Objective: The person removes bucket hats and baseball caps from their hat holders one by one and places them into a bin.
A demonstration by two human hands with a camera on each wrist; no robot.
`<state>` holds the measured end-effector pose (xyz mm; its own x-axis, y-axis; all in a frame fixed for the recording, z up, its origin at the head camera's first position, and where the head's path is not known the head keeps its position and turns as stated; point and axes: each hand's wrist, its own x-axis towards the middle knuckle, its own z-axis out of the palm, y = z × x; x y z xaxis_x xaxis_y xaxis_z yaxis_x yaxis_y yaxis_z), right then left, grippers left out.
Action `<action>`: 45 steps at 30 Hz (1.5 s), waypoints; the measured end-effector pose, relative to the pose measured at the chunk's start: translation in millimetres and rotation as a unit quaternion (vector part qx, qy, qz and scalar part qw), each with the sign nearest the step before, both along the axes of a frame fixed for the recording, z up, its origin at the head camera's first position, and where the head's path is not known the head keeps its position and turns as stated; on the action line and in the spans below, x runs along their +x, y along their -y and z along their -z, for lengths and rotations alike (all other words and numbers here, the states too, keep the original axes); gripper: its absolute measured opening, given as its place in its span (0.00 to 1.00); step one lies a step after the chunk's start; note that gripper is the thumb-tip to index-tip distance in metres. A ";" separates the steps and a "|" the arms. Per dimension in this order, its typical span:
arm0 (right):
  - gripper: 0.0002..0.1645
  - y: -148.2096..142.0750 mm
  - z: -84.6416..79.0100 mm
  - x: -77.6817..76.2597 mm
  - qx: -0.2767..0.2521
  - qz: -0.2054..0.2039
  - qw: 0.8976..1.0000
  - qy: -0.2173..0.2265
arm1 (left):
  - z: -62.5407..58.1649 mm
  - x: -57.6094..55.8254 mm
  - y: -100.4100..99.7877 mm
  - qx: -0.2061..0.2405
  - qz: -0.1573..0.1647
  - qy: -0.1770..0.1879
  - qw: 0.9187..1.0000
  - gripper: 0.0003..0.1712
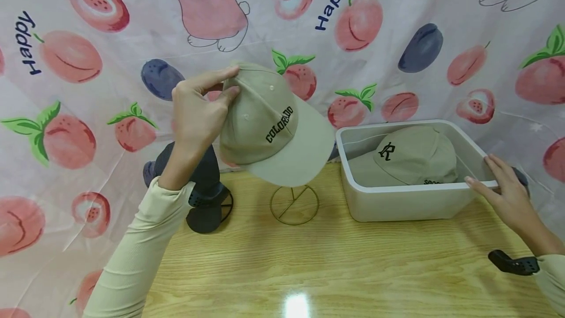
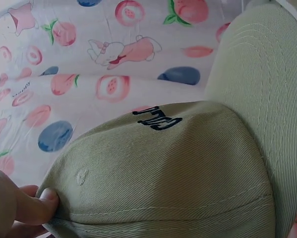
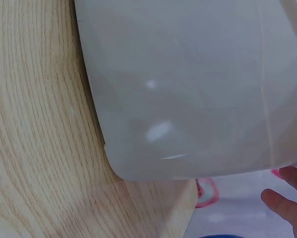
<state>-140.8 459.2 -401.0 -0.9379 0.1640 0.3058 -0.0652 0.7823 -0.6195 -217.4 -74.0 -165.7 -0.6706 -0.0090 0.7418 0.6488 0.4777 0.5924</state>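
In the head view my left hand (image 1: 200, 107) pinches the crown of a beige baseball cap (image 1: 260, 112) lettered COLORADO, between thumb and fingers. Its pale brim points down to the right, over a wire stand (image 1: 294, 205) whose round base shows below. The left wrist view has the cap's fabric (image 2: 153, 163) up close, with thumb and fingertips at its crown. At the right, my right hand (image 1: 507, 200) touches the corner of a white bin (image 1: 406, 205) with extended fingers. Inside the bin lies another beige cap (image 1: 415, 156) with a black letter emblem.
A dark cap (image 1: 205, 185) sits on a second stand at the left, partly hidden behind my left forearm. Part of a dark object (image 1: 521, 178) shows behind my right hand. A fruit-print cloth (image 1: 247, 18) hangs behind the wooden table (image 1: 318, 259).
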 end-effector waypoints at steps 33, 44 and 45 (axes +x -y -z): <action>0.46 -3.4 2.1 -1.1 -0.009 -0.010 1.000 -0.015 | 24.1 -7.7 -64.7 0.060 0.083 0.038 0.994 0.16; 0.45 -6.7 2.7 0.1 -0.022 -0.019 0.999 -0.020 | 34.0 -18.2 -93.6 0.110 0.108 0.049 0.987 0.15; 0.45 -6.8 2.8 0.4 -0.023 -0.020 0.999 -0.020 | 34.8 -18.9 -96.6 0.117 0.112 0.052 0.985 0.15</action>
<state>-140.5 465.9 -403.8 -0.9309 0.1417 0.3366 -0.1214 0.7493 -0.6510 -236.3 22.6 -200.5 -0.7482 -0.0150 0.6634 0.6516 0.1723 0.7388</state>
